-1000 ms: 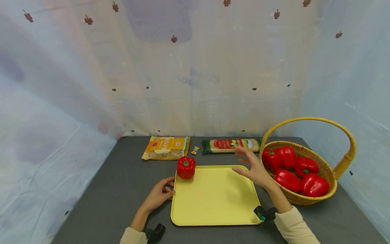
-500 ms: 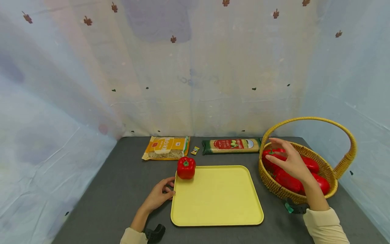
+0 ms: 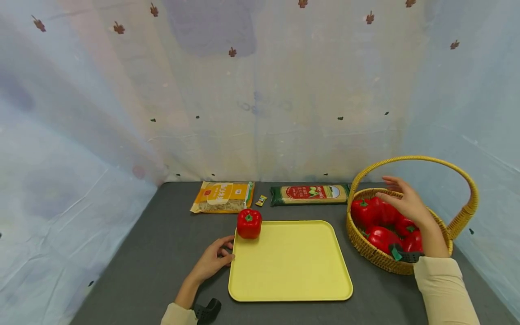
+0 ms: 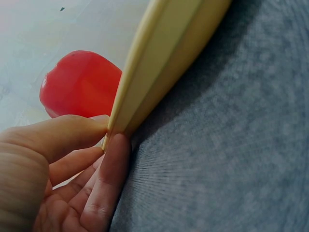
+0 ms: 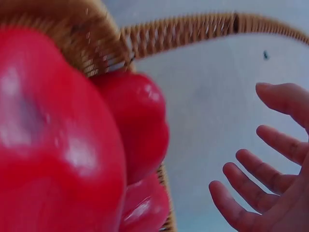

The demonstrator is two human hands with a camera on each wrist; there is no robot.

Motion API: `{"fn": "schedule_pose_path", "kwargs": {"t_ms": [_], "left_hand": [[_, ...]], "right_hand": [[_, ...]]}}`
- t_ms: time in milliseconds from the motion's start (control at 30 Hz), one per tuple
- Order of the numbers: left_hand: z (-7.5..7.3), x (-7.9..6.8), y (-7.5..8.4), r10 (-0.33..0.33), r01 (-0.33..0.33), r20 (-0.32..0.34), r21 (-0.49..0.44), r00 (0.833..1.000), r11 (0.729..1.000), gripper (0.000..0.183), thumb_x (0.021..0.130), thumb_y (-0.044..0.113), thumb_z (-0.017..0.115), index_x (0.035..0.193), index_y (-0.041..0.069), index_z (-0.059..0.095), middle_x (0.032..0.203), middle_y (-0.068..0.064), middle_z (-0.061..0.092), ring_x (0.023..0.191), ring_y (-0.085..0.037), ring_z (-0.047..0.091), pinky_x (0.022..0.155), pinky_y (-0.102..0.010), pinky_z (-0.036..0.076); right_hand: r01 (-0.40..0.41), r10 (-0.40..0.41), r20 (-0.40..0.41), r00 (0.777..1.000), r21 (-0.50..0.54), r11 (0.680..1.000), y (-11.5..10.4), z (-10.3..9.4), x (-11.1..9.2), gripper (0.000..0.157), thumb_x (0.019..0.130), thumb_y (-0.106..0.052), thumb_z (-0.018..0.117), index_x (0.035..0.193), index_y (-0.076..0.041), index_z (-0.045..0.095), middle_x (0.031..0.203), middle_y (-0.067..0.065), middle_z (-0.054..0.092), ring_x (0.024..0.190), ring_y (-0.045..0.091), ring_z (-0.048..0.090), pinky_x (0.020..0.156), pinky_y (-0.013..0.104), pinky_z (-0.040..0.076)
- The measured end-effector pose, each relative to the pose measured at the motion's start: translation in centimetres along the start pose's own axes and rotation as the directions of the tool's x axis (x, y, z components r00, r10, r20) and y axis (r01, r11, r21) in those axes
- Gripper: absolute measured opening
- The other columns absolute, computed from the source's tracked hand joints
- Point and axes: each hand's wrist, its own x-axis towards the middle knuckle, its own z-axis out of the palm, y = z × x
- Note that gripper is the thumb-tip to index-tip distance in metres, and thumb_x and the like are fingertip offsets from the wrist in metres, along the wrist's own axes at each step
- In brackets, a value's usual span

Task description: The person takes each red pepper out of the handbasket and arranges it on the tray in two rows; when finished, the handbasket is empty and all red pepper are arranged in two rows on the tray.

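A yellow tray (image 3: 290,266) lies on the dark table with a red bell pepper (image 3: 249,224) on its far left corner. At the tray's left edge, my left hand (image 3: 212,259) pinches the rim; the left wrist view shows the thumb (image 4: 72,135) on one side and a finger (image 4: 108,179) on the other. Over the wicker basket (image 3: 378,259) at the right, my right hand (image 3: 412,205) hovers with fingers spread and nothing in them. Several red bell peppers (image 5: 53,140) fill the basket below it, partly hidden by the hand and forearm.
The basket's tall handle (image 3: 414,158) arches above the right hand. Along the table's back lie a yellow food packet (image 3: 222,197), a small wrapped packet (image 3: 261,201) and a green-ended pasta packet (image 3: 309,194). A pale curtain (image 3: 260,90) hangs behind the table.
My right hand has moved right, from above the tray to above the basket's peppers, still holding nothing. The left hand, tray and pepper on it have stayed put.
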Motion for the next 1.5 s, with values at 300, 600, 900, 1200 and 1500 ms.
{"fn": "schedule_pose_path", "kwargs": {"t_ms": [300, 600, 900, 1200, 1500], "left_hand": [[0.1, 0.2, 0.2, -0.003, 0.004, -0.003, 0.018, 1.000, 1.000, 0.055, 0.087, 0.011, 0.066, 0.136, 0.002, 0.044, 0.107, -0.013, 0.050, 0.074, -0.014, 0.060, 0.062, -0.028, 0.055], [0.0, 0.1, 0.2, -0.001, 0.002, -0.008, 0.025, 1.000, 1.000, 0.055, 0.087, 0.011, 0.066, 0.136, 0.003, 0.044, 0.107, -0.012, 0.050, 0.074, -0.014, 0.060, 0.062, -0.028, 0.054], [0.1, 0.1, 0.0, 0.010, -0.010, -0.003, 0.023, 1.000, 1.000, 0.055, 0.087, 0.012, 0.066, 0.136, 0.002, 0.043, 0.108, -0.013, 0.050, 0.074, -0.014, 0.060, 0.063, -0.028, 0.055], [0.0, 0.1, 0.0, 0.024, -0.024, -0.005, 0.027, 1.000, 0.999, 0.055, 0.087, 0.012, 0.066, 0.136, 0.002, 0.043, 0.108, -0.014, 0.050, 0.074, -0.014, 0.060, 0.063, -0.028, 0.055], [0.1, -0.1, 0.1, 0.013, -0.013, -0.001, 0.013, 1.000, 1.000, 0.055, 0.088, 0.012, 0.065, 0.136, 0.001, 0.043, 0.108, -0.014, 0.050, 0.075, -0.014, 0.059, 0.063, -0.027, 0.055]], "right_hand": [[-0.067, 0.067, -0.024, 0.997, 0.014, 0.998, 2.1, -0.4, 0.7, 0.063, 0.094, -0.028, 0.056, 0.141, 0.004, 0.029, 0.136, 0.033, 0.035, 0.121, 0.052, 0.034, 0.084, 0.037, 0.043], [-0.098, 0.097, -0.048, 0.994, -0.013, 0.995, 3.9, -0.2, 1.4, 0.060, 0.094, -0.025, 0.056, 0.137, 0.010, 0.032, 0.131, 0.038, 0.035, 0.118, 0.055, 0.035, 0.091, 0.063, 0.034], [-0.189, 0.194, 0.061, 0.979, -0.075, 0.979, 5.5, 0.2, 1.6, 0.073, 0.091, -0.037, 0.058, 0.138, 0.009, 0.028, 0.133, 0.038, 0.033, 0.119, 0.054, 0.033, 0.093, 0.063, 0.033], [-0.231, 0.262, 0.152, 0.953, -0.196, 0.953, 6.1, 0.0, 1.5, 0.085, 0.090, -0.045, 0.056, 0.140, 0.014, 0.021, 0.130, 0.043, 0.031, 0.116, 0.056, 0.034, 0.091, 0.065, 0.035], [-0.176, 0.225, 0.156, 0.962, -0.277, 0.945, 6.3, 0.2, 1.4, 0.074, 0.090, -0.039, 0.057, 0.132, 0.017, 0.033, 0.125, 0.043, 0.038, 0.111, 0.055, 0.040, 0.089, 0.062, 0.037]]}}
